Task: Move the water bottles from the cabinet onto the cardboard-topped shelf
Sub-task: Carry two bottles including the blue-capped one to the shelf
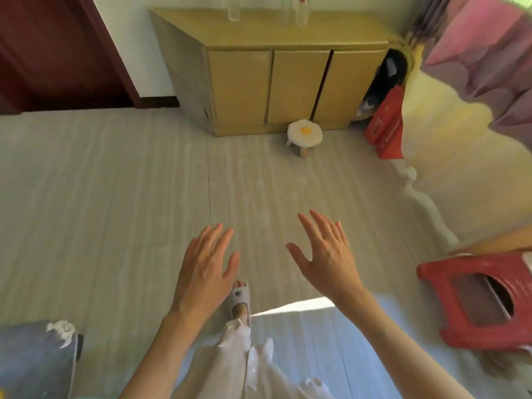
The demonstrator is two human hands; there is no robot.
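Note:
A light wooden cabinet (pixel 288 36) with three doors stands against the far wall. On its top stand three clear water bottles, cut off by the frame's upper edge: one to the left (pixel 233 10) and two close together to the right (pixel 285 10) (pixel 302 11). My left hand (pixel 207 269) and my right hand (pixel 325 254) are held out over the floor, fingers spread and straight, holding nothing. Both hands are well short of the cabinet. The cardboard-topped shelf is not in view.
A small stool with a fried-egg cushion (pixel 305 133) sits in front of the cabinet. A red bag (pixel 385 125) leans at its right. A red plastic stool (pixel 483 300) stands at the right, a grey-blue object (pixel 31 361) at the lower left. A dark red door (pixel 57 53) is at the far left.

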